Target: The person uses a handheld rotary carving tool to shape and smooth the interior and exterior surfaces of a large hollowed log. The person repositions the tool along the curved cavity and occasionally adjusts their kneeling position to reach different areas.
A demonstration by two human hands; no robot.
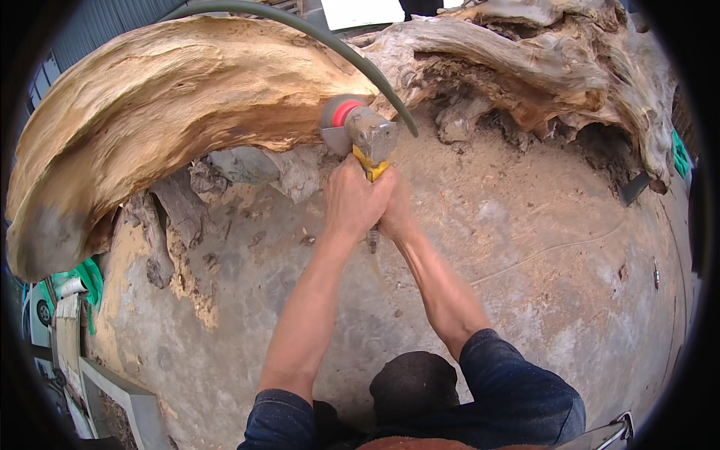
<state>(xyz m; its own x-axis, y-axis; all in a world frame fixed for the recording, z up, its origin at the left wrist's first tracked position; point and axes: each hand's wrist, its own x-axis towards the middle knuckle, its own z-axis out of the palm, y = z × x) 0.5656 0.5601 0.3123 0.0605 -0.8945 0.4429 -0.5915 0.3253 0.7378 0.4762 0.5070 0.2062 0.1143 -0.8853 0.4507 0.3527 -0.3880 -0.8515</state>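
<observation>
Both of my hands are wrapped around the yellow body of an angle grinder (pixel 373 135) with a dusty, worn metal head. My left hand (pixel 349 196) lies over the grip, and my right hand (pixel 394 202) closes around it from the other side, partly hidden. The grinder's round disc (pixel 335 124), grey with a red centre, sits at the inner edge of a big curved piece of driftwood-like timber (pixel 180 90). Its surface there is pale and freshly bared; whether the disc touches it I cannot tell for sure.
A thick green-grey hose (pixel 307 28) arches over the timber and comes down beside the grinder. Rough, weathered roots (pixel 525 67) spread at the right. Broken wood pieces (pixel 184 206) and sawdust lie on the concrete floor (pixel 255 300). Green cloth (pixel 90 281) hangs at the left.
</observation>
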